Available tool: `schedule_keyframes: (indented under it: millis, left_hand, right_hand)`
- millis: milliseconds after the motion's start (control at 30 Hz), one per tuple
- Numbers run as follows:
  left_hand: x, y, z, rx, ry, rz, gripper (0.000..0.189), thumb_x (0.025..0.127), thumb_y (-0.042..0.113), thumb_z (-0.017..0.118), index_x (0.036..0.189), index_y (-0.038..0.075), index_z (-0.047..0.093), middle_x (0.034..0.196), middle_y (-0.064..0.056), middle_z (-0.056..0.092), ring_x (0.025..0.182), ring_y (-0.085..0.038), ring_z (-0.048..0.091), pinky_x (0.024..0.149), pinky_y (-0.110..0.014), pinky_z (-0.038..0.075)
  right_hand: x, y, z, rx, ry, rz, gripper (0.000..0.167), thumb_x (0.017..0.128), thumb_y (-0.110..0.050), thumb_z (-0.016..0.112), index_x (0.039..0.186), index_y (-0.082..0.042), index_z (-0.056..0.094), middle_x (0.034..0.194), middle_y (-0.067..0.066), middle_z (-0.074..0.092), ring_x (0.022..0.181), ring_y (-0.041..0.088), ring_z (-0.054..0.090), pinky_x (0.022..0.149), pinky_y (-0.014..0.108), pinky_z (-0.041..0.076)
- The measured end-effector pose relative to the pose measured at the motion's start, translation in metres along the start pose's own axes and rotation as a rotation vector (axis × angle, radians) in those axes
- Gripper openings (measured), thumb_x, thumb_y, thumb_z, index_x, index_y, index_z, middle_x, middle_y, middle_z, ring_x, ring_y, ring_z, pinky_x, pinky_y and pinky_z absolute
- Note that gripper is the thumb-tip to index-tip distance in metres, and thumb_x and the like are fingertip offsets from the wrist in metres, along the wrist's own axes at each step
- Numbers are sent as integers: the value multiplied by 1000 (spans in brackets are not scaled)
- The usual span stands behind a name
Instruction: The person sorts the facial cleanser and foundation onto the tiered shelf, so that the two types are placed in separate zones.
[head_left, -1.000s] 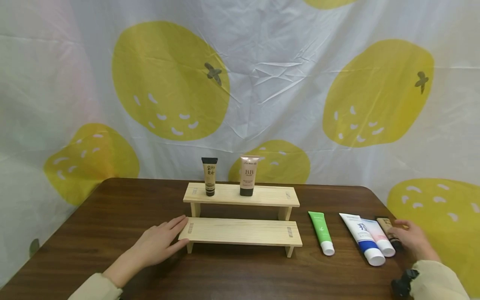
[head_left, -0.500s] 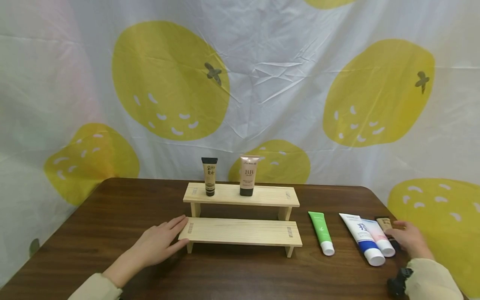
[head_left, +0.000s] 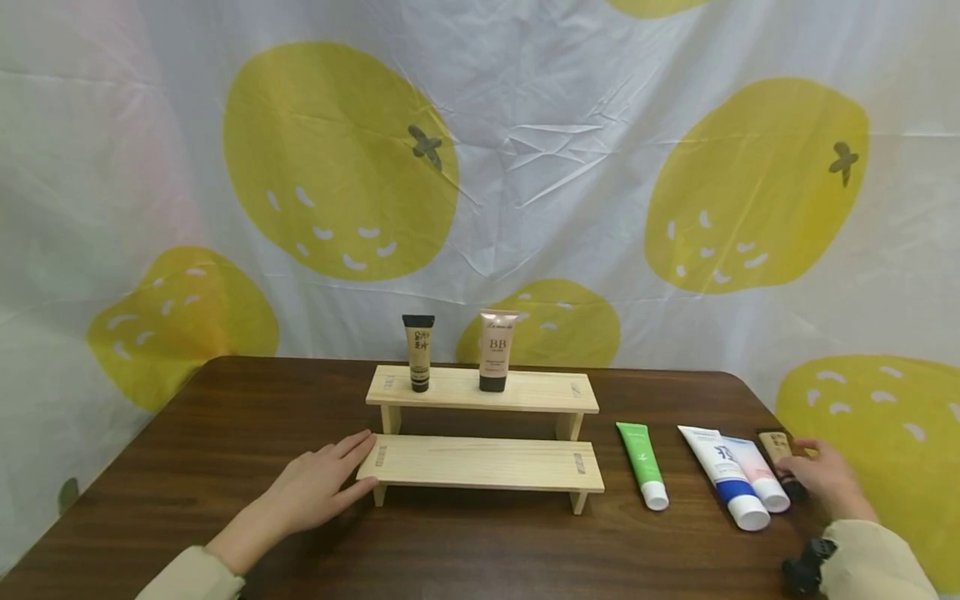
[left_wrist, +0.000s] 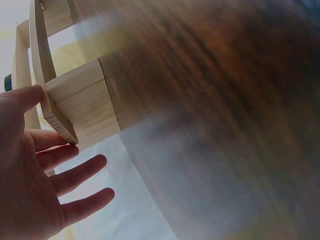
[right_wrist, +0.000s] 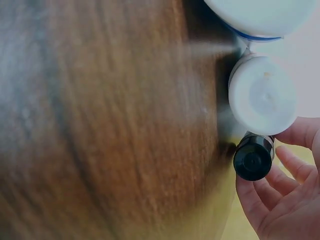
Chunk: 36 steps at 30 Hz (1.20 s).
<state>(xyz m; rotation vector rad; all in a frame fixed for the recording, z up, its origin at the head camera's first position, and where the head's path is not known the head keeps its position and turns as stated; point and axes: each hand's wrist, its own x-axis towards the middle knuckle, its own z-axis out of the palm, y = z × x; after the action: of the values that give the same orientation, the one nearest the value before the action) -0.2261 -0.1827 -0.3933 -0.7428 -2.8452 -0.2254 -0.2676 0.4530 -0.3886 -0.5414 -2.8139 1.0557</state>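
Note:
In the head view my left hand [head_left: 318, 487] rests at the left end of the lower wooden shelf [head_left: 480, 462]. Its thumb and index finger touch that end, and the left wrist view shows the other fingers extended. At the right my right hand [head_left: 825, 479] pinches a small gold tube with a black cap [head_left: 774, 446], which lies on the table. In the right wrist view the thumb is on one side of that tube's black cap end [right_wrist: 253, 159] and fingers are on the other. Beside it lie a pink-and-white tube [head_left: 757, 475] and a white-and-blue tube [head_left: 723, 475].
On the upper wooden shelf [head_left: 540, 387] stand a gold tube with black ends [head_left: 420, 354] and a pinkish BB cream tube [head_left: 497, 354]. A green tube [head_left: 641, 467] lies right of the lower shelf on the brown table [head_left: 187, 467]. Fruit-patterned cloth [head_left: 547, 208] hangs behind.
The small gold tube under my right hand has shifted slightly to the right, along with the hand. My left hand and the shelves have stayed put.

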Motion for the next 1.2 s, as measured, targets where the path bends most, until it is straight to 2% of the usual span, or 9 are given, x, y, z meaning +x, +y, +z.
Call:
schedule_keyframes:
  millis: [133,300,500,567,733,900,1100,1200]
  left_hand:
    - [0,0,0,-2,2,0,64,88,52,40,131,5,43,131,-12,42,103,-33,51,74,-52,41]
    - [0,0,-2,2,14,5,62,88,50,42,131,5,44,130,-12,42,102,-33,51,73,-51,42]
    - [0,0,-1,3,17,3,61,88,49,43,131,5,43,130,-12,42,102,-33,51,73,-51,42]
    - [0,0,-1,4,12,-1,62,88,49,43,131,5,43,131,-12,42,103,-33,51,73,-51,42]
    - [0,1,-2,1,7,2,62,89,50,42,131,5,43,130,-12,42,102,-33,51,73,-50,42]
    - [-1,1,-1,-2,9,0,62,88,50,42,131,5,43,130,-12,42,102,-32,52,74,-50,42]
    - [-1,1,-1,-2,21,7,63,88,51,41,130,4,44,129,-12,43,101,-32,52,73,-50,42]
    - [-1,0,-1,2,27,12,63,88,50,42,130,4,45,129,-13,43,101,-33,52,72,-50,42]
  right_hand:
    - [-1,0,0,33,17,-9,62,83,-17,54,124,17,23,111,42,33,97,50,37,76,53,35]
    - [4,5,0,76,47,-98,62,83,-15,54,126,17,23,114,42,36,96,49,41,65,43,41]
    - [44,40,10,82,116,-203,60,86,-21,54,129,11,27,115,37,41,91,42,49,58,29,44]
    - [55,47,13,83,140,-235,61,87,-23,55,130,9,27,116,36,43,88,35,53,55,24,44]
    - [61,48,16,126,134,-299,65,85,-23,59,131,8,26,115,37,43,81,24,56,57,26,45]
    - [59,41,21,186,99,-330,68,85,-24,58,135,5,21,116,37,41,87,31,52,57,25,45]
    - [63,37,20,206,66,-381,68,85,-28,58,138,-3,22,117,35,42,76,7,54,59,30,47]
    - [65,35,19,196,62,-407,68,85,-32,59,139,-9,24,116,33,44,76,4,53,59,30,46]
